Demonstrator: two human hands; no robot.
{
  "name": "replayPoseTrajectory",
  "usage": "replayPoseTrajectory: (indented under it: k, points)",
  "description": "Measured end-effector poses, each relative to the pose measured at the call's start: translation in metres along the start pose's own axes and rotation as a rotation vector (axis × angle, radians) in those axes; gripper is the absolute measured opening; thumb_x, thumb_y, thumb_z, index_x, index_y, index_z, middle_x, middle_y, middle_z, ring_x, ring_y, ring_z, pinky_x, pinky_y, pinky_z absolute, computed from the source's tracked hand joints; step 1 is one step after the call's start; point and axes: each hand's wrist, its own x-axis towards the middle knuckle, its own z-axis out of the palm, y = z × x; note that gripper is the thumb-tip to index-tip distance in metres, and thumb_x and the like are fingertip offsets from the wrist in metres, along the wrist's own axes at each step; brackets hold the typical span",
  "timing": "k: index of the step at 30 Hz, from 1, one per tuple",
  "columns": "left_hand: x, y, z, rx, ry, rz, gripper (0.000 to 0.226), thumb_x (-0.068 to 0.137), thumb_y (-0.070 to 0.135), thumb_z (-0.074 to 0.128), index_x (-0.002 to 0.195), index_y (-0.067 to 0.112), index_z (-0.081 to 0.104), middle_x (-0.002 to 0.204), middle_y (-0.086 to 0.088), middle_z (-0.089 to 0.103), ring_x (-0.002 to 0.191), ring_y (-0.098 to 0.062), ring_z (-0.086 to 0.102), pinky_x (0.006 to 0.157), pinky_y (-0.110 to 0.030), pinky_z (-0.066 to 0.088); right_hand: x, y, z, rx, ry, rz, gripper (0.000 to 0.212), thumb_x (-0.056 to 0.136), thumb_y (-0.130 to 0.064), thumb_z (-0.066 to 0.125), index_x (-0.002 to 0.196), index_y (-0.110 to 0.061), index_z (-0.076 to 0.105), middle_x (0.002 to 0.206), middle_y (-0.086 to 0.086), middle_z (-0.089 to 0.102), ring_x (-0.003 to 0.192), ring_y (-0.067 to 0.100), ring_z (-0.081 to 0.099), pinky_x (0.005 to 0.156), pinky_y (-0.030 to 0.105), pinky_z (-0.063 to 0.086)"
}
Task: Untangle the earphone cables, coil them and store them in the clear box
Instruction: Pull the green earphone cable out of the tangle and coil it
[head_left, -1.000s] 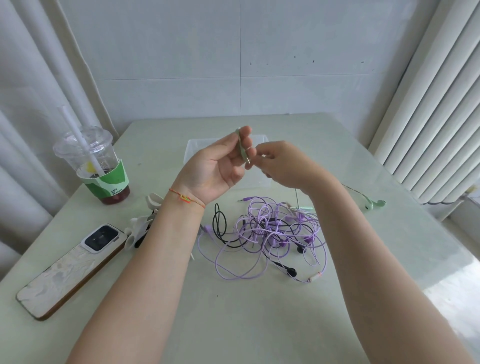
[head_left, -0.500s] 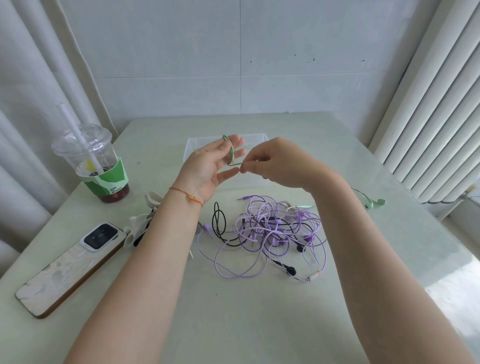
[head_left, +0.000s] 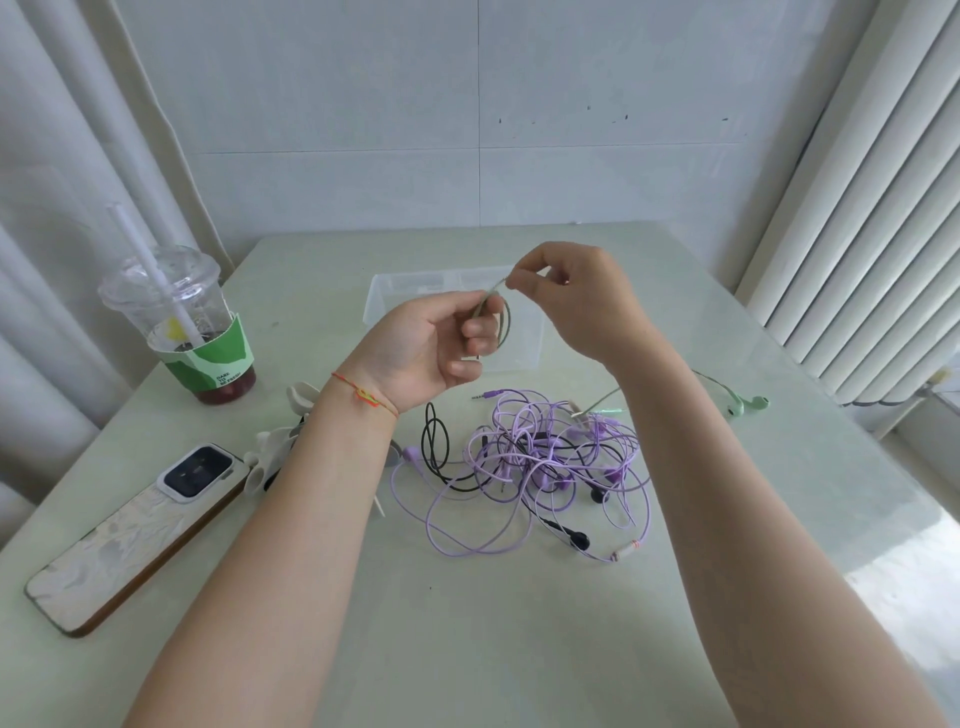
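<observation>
A clear plastic cup (head_left: 176, 322) stood upright near the far left corner of the pale green surface (head_left: 467, 634), topped by a domed lid with a white straw (head_left: 150, 270) poking up through it at a slight tilt. A green and white sleeve (head_left: 213, 361) wrapped its lower half, and a dark red drink showed at the bottom. Nearer on the left lay a phone (head_left: 135, 535) face down, angled, its camera block toward the cup. Just beside the phone's camera end sat some white objects (head_left: 272, 447), partly hidden and hard to identify. White tiled wall (head_left: 467, 114) rose behind the surface, with pale curtains (head_left: 57, 171) at left and vertical blinds (head_left: 857, 208) at right.
</observation>
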Motion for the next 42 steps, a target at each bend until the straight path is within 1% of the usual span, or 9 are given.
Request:
replayPoseTrajectory:
  k: [7, 11, 19, 25, 28, 31, 34, 38, 42]
  points:
    - [0.001, 0.004, -0.002, -0.14, 0.034, 0.082, 0.023, 0.101, 0.026, 0.037, 0.089, 0.017, 0.055, 0.064, 0.009, 0.049, 0.058, -0.004, 0.049, 0.038, -0.012, 0.03, -0.006, -0.004, 0.01, -0.118, -0.219, -0.019, 0.027, 0.094, -0.028, 0.058, 0.079, -0.01, 0.069, 0.053, -0.004, 0.04, 0.043, 0.007, 0.032, 0.042, 0.016, 0.026]
    - [-0.002, 0.006, -0.003, -0.038, 0.053, 0.043, 0.024, 0.098, 0.031, 0.043, 0.088, 0.015, 0.058, 0.059, 0.009, 0.034, 0.053, -0.005, 0.033, 0.038, -0.014, 0.02, -0.004, -0.003, 0.01, -0.059, -0.089, 0.002, 0.02, 0.093, -0.019, 0.055, 0.08, -0.016, 0.07, 0.048, -0.006, 0.036, 0.038, 0.006, 0.033, 0.041, 0.016, 0.025]
    - [-0.001, -0.001, -0.001, 0.336, 0.106, -0.008, 0.031, 0.101, 0.031, 0.043, 0.095, 0.01, 0.064, 0.065, 0.005, 0.029, 0.055, -0.007, 0.027, 0.045, -0.017, 0.017, -0.003, -0.007, 0.006, 0.036, 0.074, -0.018, 0.014, 0.091, -0.02, 0.059, 0.085, -0.016, 0.071, 0.05, -0.008, 0.039, 0.043, 0.005, 0.038, 0.046, 0.015, 0.025]
    - [-0.005, 0.003, -0.003, 0.148, 0.025, 0.036, 0.025, 0.099, 0.02, 0.04, 0.104, 0.008, 0.061, 0.068, 0.005, 0.037, 0.06, -0.007, 0.036, 0.042, -0.016, 0.022, 0.001, 0.002, 0.003, 0.022, 0.127, 0.02, 0.014, 0.091, -0.022, 0.06, 0.089, -0.014, 0.072, 0.053, -0.007, 0.041, 0.046, 0.006, 0.037, 0.049, 0.019, 0.029]
    - [-0.006, 0.005, -0.001, 0.005, -0.05, 0.067, 0.02, 0.094, 0.021, 0.043, 0.1, 0.013, 0.06, 0.072, 0.006, 0.051, 0.066, -0.005, 0.05, 0.04, -0.013, 0.029, 0.0, 0.005, 0.005, -0.027, 0.025, 0.028, 0.013, 0.092, -0.022, 0.059, 0.086, -0.018, 0.071, 0.052, -0.007, 0.041, 0.044, 0.005, 0.038, 0.046, 0.015, 0.027]
    - [-0.004, 0.005, 0.001, -0.193, -0.035, 0.101, 0.021, 0.093, 0.02, 0.045, 0.094, 0.015, 0.066, 0.087, 0.002, 0.07, 0.085, -0.011, 0.069, 0.042, -0.013, 0.044, -0.004, 0.0, 0.009, -0.174, -0.257, 0.005, 0.029, 0.095, -0.027, 0.055, 0.067, -0.031, 0.061, 0.056, -0.007, 0.05, 0.043, 0.002, 0.043, 0.049, 0.02, 0.032]
    - [-0.001, 0.004, -0.002, -0.287, 0.03, 0.152, 0.02, 0.096, 0.018, 0.046, 0.1, 0.015, 0.066, 0.115, -0.004, 0.07, 0.111, -0.021, 0.065, 0.057, -0.019, 0.056, -0.01, -0.006, 0.012, -0.216, -0.419, 0.011, 0.041, 0.096, -0.033, 0.054, 0.055, -0.038, 0.054, 0.056, -0.005, 0.055, 0.037, -0.002, 0.044, 0.045, 0.016, 0.032]
    - [0.002, 0.001, -0.01, -0.116, 0.18, 0.206, 0.017, 0.101, 0.019, 0.046, 0.102, 0.018, 0.062, 0.121, -0.002, 0.068, 0.118, -0.017, 0.062, 0.065, -0.025, 0.058, -0.011, -0.01, 0.009, -0.231, -0.449, 0.014, 0.021, 0.093, -0.032, 0.056, 0.082, -0.024, 0.073, 0.057, -0.004, 0.053, 0.041, 0.002, 0.043, 0.041, 0.012, 0.031]
    - [0.004, -0.004, -0.011, 0.131, 0.287, 0.19, 0.017, 0.099, 0.017, 0.049, 0.098, 0.017, 0.066, 0.112, -0.001, 0.07, 0.107, -0.013, 0.066, 0.061, -0.029, 0.057, -0.011, -0.014, 0.003, -0.228, -0.381, 0.008, 0.015, 0.089, -0.024, 0.059, 0.082, -0.021, 0.072, 0.057, -0.007, 0.047, 0.047, 0.01, 0.039, 0.047, 0.023, 0.031]
